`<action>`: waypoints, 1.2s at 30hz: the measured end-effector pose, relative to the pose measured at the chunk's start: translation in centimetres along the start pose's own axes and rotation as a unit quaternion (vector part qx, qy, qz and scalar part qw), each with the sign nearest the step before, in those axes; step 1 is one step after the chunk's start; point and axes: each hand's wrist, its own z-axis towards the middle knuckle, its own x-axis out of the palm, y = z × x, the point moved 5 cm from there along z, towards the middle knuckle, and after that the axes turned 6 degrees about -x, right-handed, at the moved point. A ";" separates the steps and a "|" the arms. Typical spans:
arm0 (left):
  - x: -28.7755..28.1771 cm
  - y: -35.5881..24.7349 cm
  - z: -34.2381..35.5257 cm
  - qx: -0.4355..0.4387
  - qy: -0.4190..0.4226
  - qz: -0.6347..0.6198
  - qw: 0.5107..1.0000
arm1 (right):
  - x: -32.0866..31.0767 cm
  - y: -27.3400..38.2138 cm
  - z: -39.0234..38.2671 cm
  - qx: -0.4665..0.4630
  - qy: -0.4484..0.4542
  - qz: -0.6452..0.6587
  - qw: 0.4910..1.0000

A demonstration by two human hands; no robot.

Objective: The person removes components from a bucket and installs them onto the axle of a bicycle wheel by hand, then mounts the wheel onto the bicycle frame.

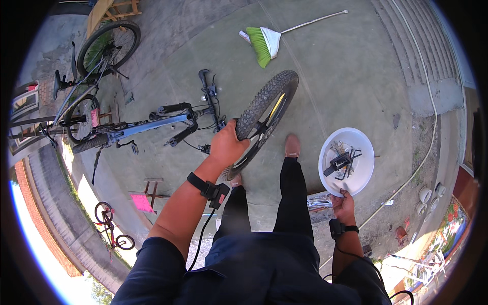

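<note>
Right, looks like the holding/carrying step: left hand (227,146) grips the wheel (259,104) by its tyre, right of the blue bike (152,126); right hand (343,204) pinches the rim of the white basin (364,177), tools (337,164) inside. Can't tell if the tyre touches the floor (356,86). Any move calls for a level basin and firm tyre grip.
</note>
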 end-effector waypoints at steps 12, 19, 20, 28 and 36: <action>-1.0 -9.4 22.6 -0.025 -0.027 -0.495 0.868 | 2.2 5.6 8.8 0.001 -0.001 0.012 1.000; -0.5 -3.7 27.5 -0.057 -0.182 -0.427 0.884 | 4.7 3.8 12.6 0.013 0.017 -0.003 1.000; 0.2 -1.5 27.2 -0.060 -0.198 -0.419 0.884 | 5.5 3.4 12.9 0.022 0.022 -0.006 0.999; 14.2 9.8 13.1 -0.249 -0.005 -0.384 0.889 | 8.9 -2.0 18.4 0.067 0.011 -0.049 0.997; 22.5 13.0 -1.2 -0.338 0.127 -0.298 0.884 | 12.3 -5.9 24.7 0.101 0.000 -0.067 0.993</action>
